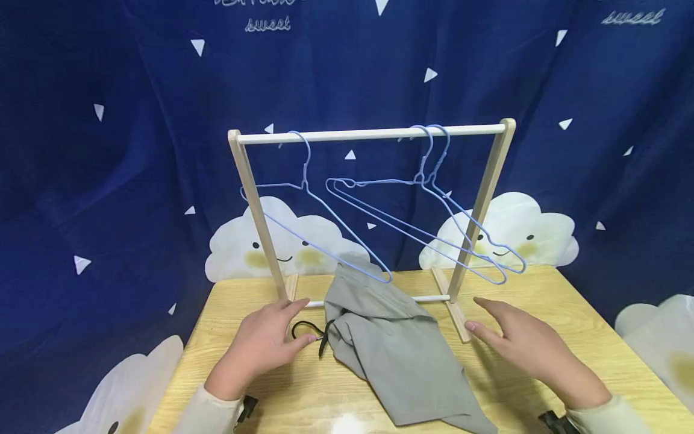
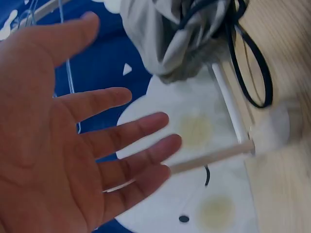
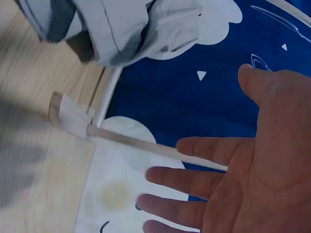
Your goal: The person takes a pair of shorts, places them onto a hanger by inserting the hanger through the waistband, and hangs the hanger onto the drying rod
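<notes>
A crumpled grey garment (image 1: 396, 343) lies on the table, its far end over the rack's low white rail. A black cord loop (image 1: 306, 325) sticks out at its left side. My left hand (image 1: 268, 337) hovers just left of the garment, fingers spread and holding nothing, thumb near the cord. On the other side, my right hand (image 1: 523, 343) is held above the table by the rack's right foot, also empty with fingers apart. Both palms face inward; the left wrist view shows the garment (image 2: 170, 43) beyond the thumb, and the right wrist view shows it (image 3: 116, 29) at upper left.
Behind the garment stands a small rack with a white top bar (image 1: 358, 135) and wooden posts. One blue hanger (image 1: 336, 214) hangs at its left, and two more blue hangers (image 1: 403, 235) hang close together at right. A dark blue curtain (image 1: 135, 181) backs the wooden table (image 1: 228, 301).
</notes>
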Motion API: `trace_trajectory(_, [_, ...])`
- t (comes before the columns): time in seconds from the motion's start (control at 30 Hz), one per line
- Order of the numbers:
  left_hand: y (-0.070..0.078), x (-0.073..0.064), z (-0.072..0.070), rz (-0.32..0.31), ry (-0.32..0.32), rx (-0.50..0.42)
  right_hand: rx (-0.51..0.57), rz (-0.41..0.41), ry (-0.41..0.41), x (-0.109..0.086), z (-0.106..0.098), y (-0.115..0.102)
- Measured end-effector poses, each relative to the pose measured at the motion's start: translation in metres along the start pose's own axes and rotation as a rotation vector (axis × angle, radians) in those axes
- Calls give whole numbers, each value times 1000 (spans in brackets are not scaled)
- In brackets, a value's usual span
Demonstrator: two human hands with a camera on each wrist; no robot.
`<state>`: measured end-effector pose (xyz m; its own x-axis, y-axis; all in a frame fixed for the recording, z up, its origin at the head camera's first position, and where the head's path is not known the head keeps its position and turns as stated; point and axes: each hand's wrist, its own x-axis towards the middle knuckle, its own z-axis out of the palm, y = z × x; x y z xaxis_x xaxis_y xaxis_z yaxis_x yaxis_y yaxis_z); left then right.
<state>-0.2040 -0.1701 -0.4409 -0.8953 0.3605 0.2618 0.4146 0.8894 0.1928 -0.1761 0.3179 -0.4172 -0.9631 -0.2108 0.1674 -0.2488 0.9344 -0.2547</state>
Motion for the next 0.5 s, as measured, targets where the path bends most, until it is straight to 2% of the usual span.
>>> trace_trajectory(0.13, [11, 13, 9, 54, 23, -39, 12, 8, -22, 0, 2, -8])
trace_trajectory(0.23, [19, 26, 17, 71, 4, -85, 27, 6, -17, 0, 5, -13])
trace_trajectory(0.33, [24, 40, 26, 54, -38, -138, 42, 5, -12, 0, 8, -21])
trace_trajectory(0.5, [28, 60, 44, -27, -91, -208, 58, -14, -9, 1, 13, -32])
